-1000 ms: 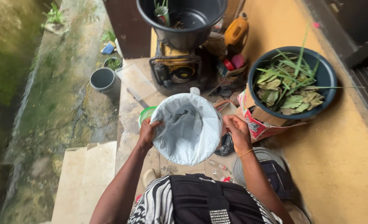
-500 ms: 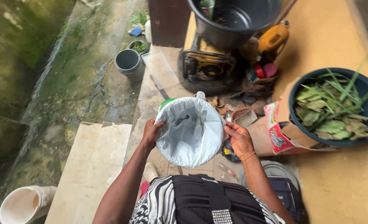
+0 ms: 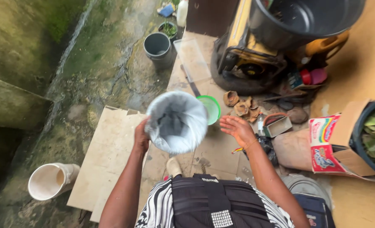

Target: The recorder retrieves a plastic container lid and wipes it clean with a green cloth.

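My left fingers [image 3: 143, 134] are clenched on the rim of the bin [image 3: 177, 121], a pale round one lined with a thin bag; my right fingers [image 3: 237, 128] are spread and released, just beside it, touching nothing. The bin hangs over the tiled floor [image 3: 111, 156], its mouth facing up at me and its long axis tipped slightly away. The big black tub [image 3: 305, 19] sits on the yellow machine [image 3: 248, 57] ahead. A green bowl [image 3: 212, 109] peeks from behind the bin's rim.
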